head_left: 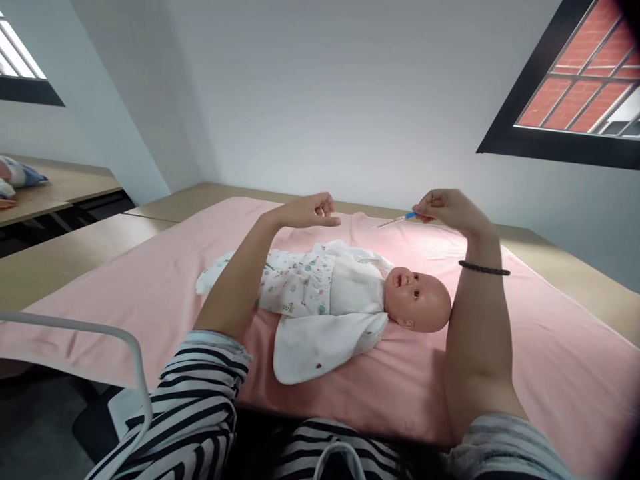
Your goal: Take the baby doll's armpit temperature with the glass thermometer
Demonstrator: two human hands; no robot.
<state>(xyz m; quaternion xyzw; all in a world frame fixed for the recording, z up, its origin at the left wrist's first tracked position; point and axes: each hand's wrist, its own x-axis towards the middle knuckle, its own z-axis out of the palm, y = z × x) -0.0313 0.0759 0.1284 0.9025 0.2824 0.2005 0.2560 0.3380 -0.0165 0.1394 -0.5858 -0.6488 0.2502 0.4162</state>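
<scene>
Above the doll (350,293), my right hand (450,208) has only a fingertip grip on the thermometer (397,219), which I think could slip, and my left hand (307,212) is half-open and empty.

The doll (350,300) lies on the sheet (500,347), which covers the table (75,260), with its head to the right and feet to the left. The left hand (305,212) and right hand (450,208) hang over the doll's far side. The thermometer (397,219), pinched in the right hand, reaches left between the 2 hands. Far left stands another table (65,190) with a bundle (17,175) on it.
</scene>
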